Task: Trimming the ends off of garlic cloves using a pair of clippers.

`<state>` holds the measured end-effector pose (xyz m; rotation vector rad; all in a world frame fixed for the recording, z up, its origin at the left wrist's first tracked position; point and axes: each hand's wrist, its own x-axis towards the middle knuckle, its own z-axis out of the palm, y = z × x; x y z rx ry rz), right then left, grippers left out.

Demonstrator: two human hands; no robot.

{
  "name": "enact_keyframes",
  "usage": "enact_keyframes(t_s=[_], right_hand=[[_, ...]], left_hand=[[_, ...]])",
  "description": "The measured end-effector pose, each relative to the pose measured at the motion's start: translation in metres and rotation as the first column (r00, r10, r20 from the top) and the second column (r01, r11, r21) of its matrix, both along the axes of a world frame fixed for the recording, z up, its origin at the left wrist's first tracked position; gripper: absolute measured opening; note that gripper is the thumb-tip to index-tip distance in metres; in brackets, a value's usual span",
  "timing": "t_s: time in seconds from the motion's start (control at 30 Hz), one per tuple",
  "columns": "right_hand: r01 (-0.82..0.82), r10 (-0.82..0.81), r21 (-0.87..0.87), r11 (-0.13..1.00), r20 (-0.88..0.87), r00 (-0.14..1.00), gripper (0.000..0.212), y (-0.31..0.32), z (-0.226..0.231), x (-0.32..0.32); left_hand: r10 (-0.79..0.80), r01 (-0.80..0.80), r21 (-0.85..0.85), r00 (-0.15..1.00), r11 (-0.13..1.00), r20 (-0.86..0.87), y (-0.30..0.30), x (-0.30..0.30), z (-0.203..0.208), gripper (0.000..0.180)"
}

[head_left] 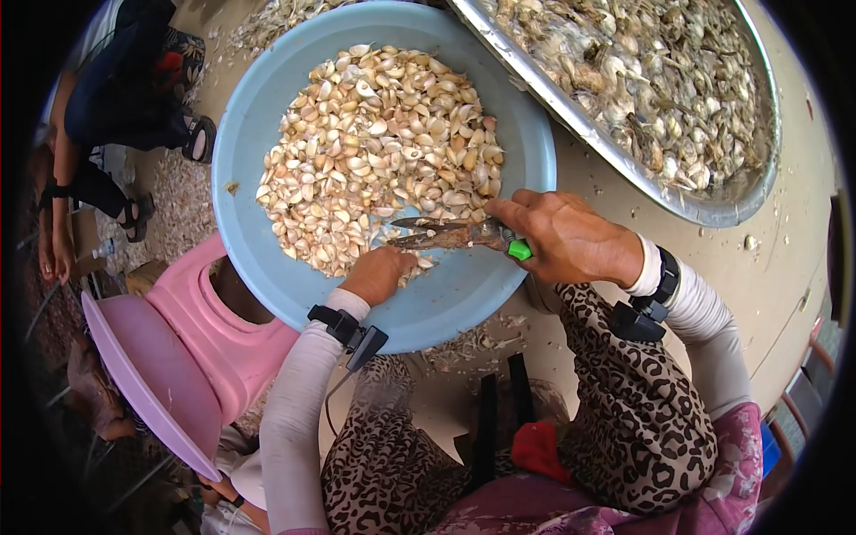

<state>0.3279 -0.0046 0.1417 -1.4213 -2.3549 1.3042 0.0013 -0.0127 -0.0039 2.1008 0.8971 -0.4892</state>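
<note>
In the curled right hand [571,234], scissors [464,235]

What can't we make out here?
All in the head view:
Scissors: handles mostly hidden by the right hand.
Left hand: its own back hides whether it pinches anything.
Metal tray: far end cut off by the picture's top edge.
Blue basin: bottom largely covered by garlic cloves.

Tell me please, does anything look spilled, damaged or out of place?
Pale scraps litter the floor left of the blue basin, outside any container, so they look spilled. The shears in the right hand have brown-stained blades, possibly rust.
</note>
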Motion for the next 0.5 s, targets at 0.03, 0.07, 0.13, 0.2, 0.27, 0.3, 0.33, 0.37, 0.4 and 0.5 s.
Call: enact_keyframes(t_s=[0.03,0.07,0.13,0.2,0.27,0.3,0.33,0.37,0.4,0.5], right_hand=[[-0.003,0.003,0.002,1.0,-0.006,1.0,0.048,0.0,-0.001,0.0],[-0.008,0.008,0.003,1.0,-0.013,1.0,0.049,0.0,-0.002,0.0],[-0.007,0.007,0.003,1.0,-0.025,1.0,0.047,0.0,-0.002,0.0],[-0.003,0.003,-0.007,1.0,-0.019,1.0,0.046,0.0,-0.003,0.001],[-0.005,0.005,-0.018,1.0,-0.012,1.0,0.046,0.001,-0.002,0.001],[-0.004,0.004,-0.018,1.0,-0.017,1.0,0.044,0.001,-0.001,0.001],[-0.004,0.003,-0.017,1.0,-0.022,1.0,0.042,0.001,-0.001,0.001],[-0.004,0.004,-0.018,1.0,-0.029,1.0,0.04,0.001,-0.001,0.0],[-0.005,0.005,-0.014,1.0,-0.029,1.0,0.04,0.001,-0.002,-0.001],[-0.012,0.012,-0.004,1.0,-0.018,1.0,0.042,0.0,-0.003,-0.001]], left_hand=[[-0.001,0.001,0.011,1.0,1.0,0.012,0.001,-0.002,-0.003,0.032],[-0.001,0.001,0.02,1.0,1.0,0.024,0.001,-0.004,-0.005,0.034],[0.047,-0.046,-0.017,0.998,0.999,0.045,0.0,-0.01,-0.007,0.027],[0.073,-0.071,-0.067,0.997,0.995,0.033,0.003,-0.003,-0.001,0.021],[0.081,-0.084,-0.123,0.996,0.989,-0.027,0.005,0.002,0.009,0.017],[0.079,-0.08,-0.105,0.997,0.991,-0.012,0.003,0.0,0.007,0.017],[0.077,-0.076,-0.088,0.997,0.993,0.004,0.001,-0.004,0.005,0.017],[0.076,-0.074,-0.071,0.997,0.995,0.018,-0.001,-0.006,0.005,0.017],[0.07,-0.07,-0.046,0.997,0.997,0.01,-0.003,-0.007,0.005,0.017],[0.046,-0.046,-0.003,0.998,0.999,-0.038,-0.004,-0.007,0.005,0.018]])
